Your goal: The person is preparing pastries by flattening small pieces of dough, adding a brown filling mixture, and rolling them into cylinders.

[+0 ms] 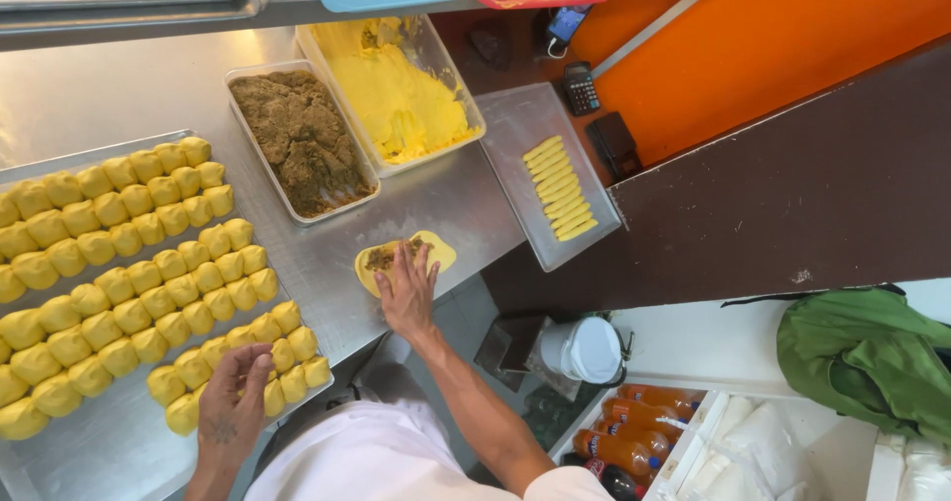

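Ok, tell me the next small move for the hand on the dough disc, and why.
Probably fold the yellow dough disc over its brown filling: the right hand lies on it, the filling is exposed, and the left hand rests on finished closed pieces on the tray.

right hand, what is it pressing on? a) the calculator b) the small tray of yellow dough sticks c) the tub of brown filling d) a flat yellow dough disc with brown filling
d: the right hand lies flat on a yellow dough disc with brown filling on the steel counter, apart from the tub of brown filling and the small tray of dough sticks.
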